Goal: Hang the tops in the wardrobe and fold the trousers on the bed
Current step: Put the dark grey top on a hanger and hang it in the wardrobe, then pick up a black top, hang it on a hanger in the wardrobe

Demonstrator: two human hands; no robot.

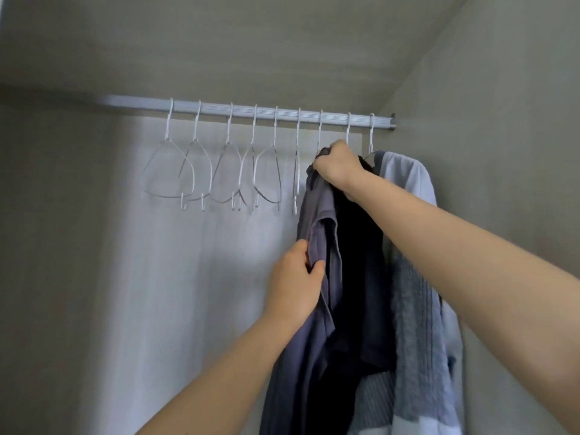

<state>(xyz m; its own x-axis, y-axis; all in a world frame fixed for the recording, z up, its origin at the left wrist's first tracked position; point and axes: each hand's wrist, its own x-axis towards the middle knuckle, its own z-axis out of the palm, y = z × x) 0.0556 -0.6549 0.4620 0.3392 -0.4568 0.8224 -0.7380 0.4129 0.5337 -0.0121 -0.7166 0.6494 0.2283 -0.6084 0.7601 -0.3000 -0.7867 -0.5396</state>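
Hanging tops inside the wardrobe (486,73) | my right hand (339,166) clenches the collar of the grey-purple top (317,221) just under the rail (251,112) | my left hand (296,284) pinches its edge lower down | light blue top (411,183) hangs right of my right hand | empty wire hangers (219,171) left of it | grey walls around.

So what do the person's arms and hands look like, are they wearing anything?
Both arms are bare as far as the picture shows: no sleeves, gloves or watch. The left hand and right hand show no rings or markings that I can make out. Each forearm comes up from the bottom edge.
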